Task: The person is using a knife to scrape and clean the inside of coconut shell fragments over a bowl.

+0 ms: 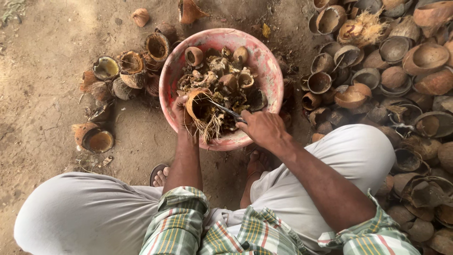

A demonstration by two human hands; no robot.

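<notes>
— Two hands over that pink basin (264,61), see? The left hand (181,113) is wrapped around a half coconut shell (198,105), holding it at the near rim of the basin.

— Which way is the shell facing?

— Its open mouth is turned up and towards the other hand, with loose fibre hanging down just below the grip. The right hand (262,127) is clenched on a knife (225,110); only the blade shows past the fingers.

— And the blade?

— Its long line runs from the right fist up and across towards the left hand, tip pointing into the shell's hollow. I can't tell whether the tip touches the inside.

— What's beyond the grip?

— Scraps and small shells heaped in the basin just past the held shell. Out past the right hand, a big pile of empty shells (391,71); out past the left hand, a smaller cluster of shells (127,71) on the dirt ground (42,71).
</notes>
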